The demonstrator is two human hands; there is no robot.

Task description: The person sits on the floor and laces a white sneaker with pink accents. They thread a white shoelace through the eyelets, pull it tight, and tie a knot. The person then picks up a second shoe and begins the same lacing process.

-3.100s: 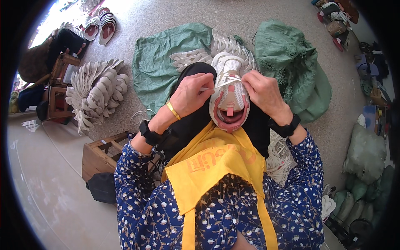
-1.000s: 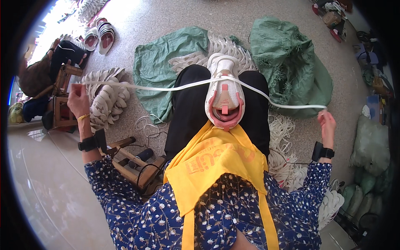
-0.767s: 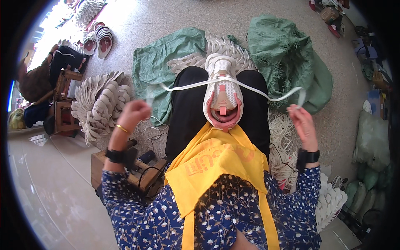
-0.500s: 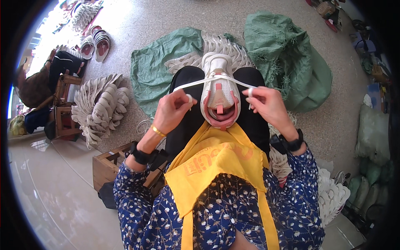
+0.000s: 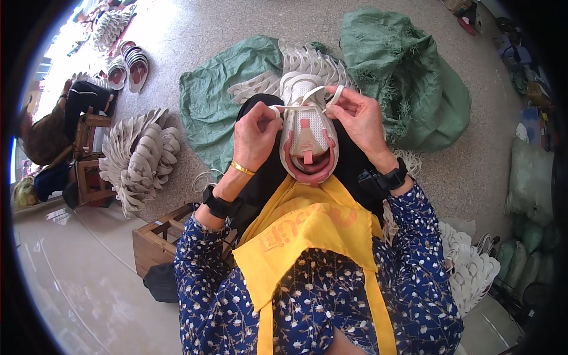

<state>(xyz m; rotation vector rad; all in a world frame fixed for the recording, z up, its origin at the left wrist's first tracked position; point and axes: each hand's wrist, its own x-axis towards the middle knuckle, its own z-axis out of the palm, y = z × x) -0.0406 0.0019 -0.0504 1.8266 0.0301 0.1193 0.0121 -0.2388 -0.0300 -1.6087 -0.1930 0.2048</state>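
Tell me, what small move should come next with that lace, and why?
Perhaps gently draw the white lace snug: the left hand and right hand each pinch part of it above the shoe, and one strand arcs up loosely near the right hand.

Matt perforated mesh shoe, smooth glossy floor tiles
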